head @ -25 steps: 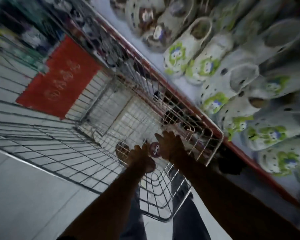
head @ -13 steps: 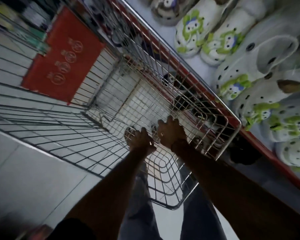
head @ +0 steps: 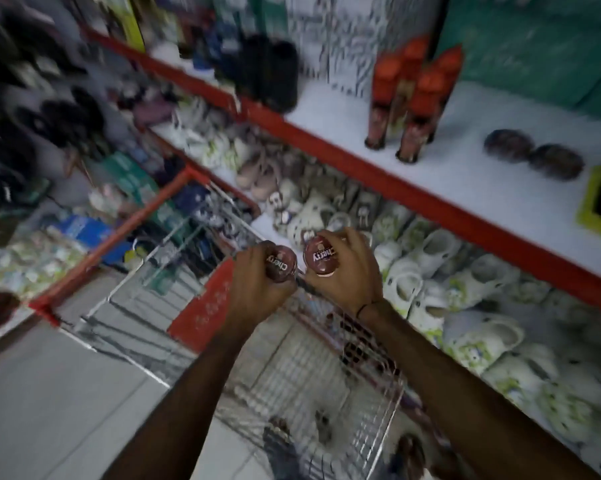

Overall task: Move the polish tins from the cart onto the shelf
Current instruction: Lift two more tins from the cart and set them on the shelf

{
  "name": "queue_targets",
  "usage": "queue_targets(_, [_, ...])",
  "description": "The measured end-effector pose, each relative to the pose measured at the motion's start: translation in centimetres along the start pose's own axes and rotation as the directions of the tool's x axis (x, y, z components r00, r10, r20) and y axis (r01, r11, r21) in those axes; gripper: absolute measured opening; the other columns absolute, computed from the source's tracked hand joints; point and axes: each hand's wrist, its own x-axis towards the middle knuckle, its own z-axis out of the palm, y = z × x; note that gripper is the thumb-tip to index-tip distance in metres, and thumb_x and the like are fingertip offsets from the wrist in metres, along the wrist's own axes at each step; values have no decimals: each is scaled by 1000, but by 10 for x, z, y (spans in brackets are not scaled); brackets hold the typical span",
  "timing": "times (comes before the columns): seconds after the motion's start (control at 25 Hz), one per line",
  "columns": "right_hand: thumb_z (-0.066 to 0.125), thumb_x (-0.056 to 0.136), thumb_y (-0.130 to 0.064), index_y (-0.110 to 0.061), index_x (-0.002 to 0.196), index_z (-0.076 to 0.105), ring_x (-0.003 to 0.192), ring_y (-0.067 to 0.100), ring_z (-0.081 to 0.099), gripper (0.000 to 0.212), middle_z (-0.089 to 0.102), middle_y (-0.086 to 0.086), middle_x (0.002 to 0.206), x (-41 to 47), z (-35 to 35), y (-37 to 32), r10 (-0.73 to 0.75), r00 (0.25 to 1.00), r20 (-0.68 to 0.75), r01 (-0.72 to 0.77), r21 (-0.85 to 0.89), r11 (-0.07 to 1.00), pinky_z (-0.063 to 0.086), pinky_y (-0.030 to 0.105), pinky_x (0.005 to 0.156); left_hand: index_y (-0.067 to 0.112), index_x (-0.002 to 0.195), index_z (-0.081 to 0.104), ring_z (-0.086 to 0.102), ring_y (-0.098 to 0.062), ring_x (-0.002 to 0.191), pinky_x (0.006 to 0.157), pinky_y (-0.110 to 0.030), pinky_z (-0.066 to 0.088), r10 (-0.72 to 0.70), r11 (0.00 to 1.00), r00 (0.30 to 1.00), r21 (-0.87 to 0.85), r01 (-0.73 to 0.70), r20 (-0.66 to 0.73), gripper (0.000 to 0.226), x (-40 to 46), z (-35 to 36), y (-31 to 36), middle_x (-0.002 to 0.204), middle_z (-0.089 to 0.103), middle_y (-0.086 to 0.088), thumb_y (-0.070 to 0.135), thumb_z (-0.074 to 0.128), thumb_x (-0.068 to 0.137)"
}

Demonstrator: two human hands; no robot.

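Note:
My left hand (head: pixel 257 292) grips a round dark-red polish tin (head: pixel 281 264) with white lettering. My right hand (head: pixel 347 271) grips a second such tin (head: pixel 321 256). Both tins are held side by side above the wire cart (head: pixel 326 382), level with the lower shelf of clogs. Two dark round tins (head: pixel 508 146) (head: pixel 557 161) lie on the white upper shelf (head: pixel 448 168) with its red front edge, to the right of the orange-capped bottles. A few dark things remain in the cart's near end; blur hides what they are.
Orange-capped spray bottles (head: pixel 413 98) stand on the upper shelf, with a black-and-yellow item (head: pixel 600 199) at its right. White clogs with green prints (head: pixel 465 306) fill the shelf below. A red panel (head: pixel 205 306) hangs on the cart. Grey floor tiles (head: pixel 49 393) lie to the left.
Both hands have lifted out of the cart, each holding a tin. The view has swung upward from the cart's floor to the shelves.

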Motion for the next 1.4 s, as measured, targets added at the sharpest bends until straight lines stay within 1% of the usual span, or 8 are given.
queue_targets(0.2, [77, 57, -41, -26, 124, 61, 103, 25, 58, 71, 56, 4, 109, 26, -118, -30, -76, 948, -308, 70, -30, 997, 53, 38, 89, 12, 113, 61, 59, -25, 101, 85, -37, 48, 358, 914, 910, -120, -387, -209, 59, 30, -33, 117, 106, 63, -5, 33, 83, 62])
queue_targets(0.4, [77, 58, -50, -22, 102, 57, 97, 28, 62, 56, 67, 5, 101, 24, -216, 17, 79, 883, -463, -182, -183, 966, 52, 39, 81, 13, 114, 61, 57, -28, 100, 86, -33, 46, 507, 843, 858, -159, -514, -83, 59, 52, 2, 217, 106, 65, -9, 29, 79, 60])
queue_targets(0.6, [70, 62, -54, -23, 94, 68, 102, 33, 60, 45, 73, 6, 95, 16, -256, 66, 253, 900, -356, -417, -530, 738, 46, 39, 81, 10, 94, 65, 68, -29, 85, 70, -35, 54, 548, 836, 814, -96, -540, 193, 45, 70, 49, 291, 91, 73, -9, 34, 74, 56])
queue_targets(0.76, [60, 71, -65, -25, 87, 74, 103, 30, 57, 46, 72, 3, 97, 18, -257, 91, 237, 918, -318, -395, -679, 619, 40, 43, 83, 23, 104, 72, 67, -32, 111, 85, -37, 55, 517, 838, 810, 30, -545, 278, 42, 78, 76, 302, 114, 73, -9, 36, 73, 64])
queue_targets(0.84, [57, 75, -63, -30, 91, 75, 107, 29, 54, 41, 70, 2, 106, 21, -257, 101, 192, 921, -338, -382, -694, 610, 37, 44, 85, 32, 126, 67, 52, -35, 134, 105, -42, 48, 527, 821, 804, 80, -565, 276, 57, 82, 84, 305, 145, 56, -16, 44, 73, 71])
queue_targets(0.92, [58, 77, -59, -30, 93, 75, 109, 29, 52, 37, 67, 3, 115, 23, -258, 110, 177, 927, -330, -367, -702, 610, 35, 45, 86, 30, 137, 59, 40, -38, 142, 116, -46, 37, 538, 793, 793, 149, -591, 286, 65, 88, 90, 308, 158, 38, -18, 50, 71, 77])
queue_targets(1.2, [57, 76, -57, -33, 100, 74, 117, 29, 53, 38, 64, 3, 123, 37, -266, 122, 199, 934, -296, -352, -674, 649, 36, 51, 101, 24, 129, 66, 43, -40, 138, 115, -46, 36, 579, 764, 774, 161, -625, 255, 44, 104, 95, 317, 155, 45, -19, 41, 62, 88])
queue_targets(1.4, [55, 87, -39, -34, 130, 59, 139, 26, 42, 43, 54, -3, 146, 64, -291, 131, 255, 942, -218, -335, -568, 752, 16, 56, 120, 23, 142, 55, 40, -36, 145, 121, -48, 32, 659, 682, 673, 111, -723, 336, 56, 142, 93, 347, 155, 48, -6, 5, 56, 88])
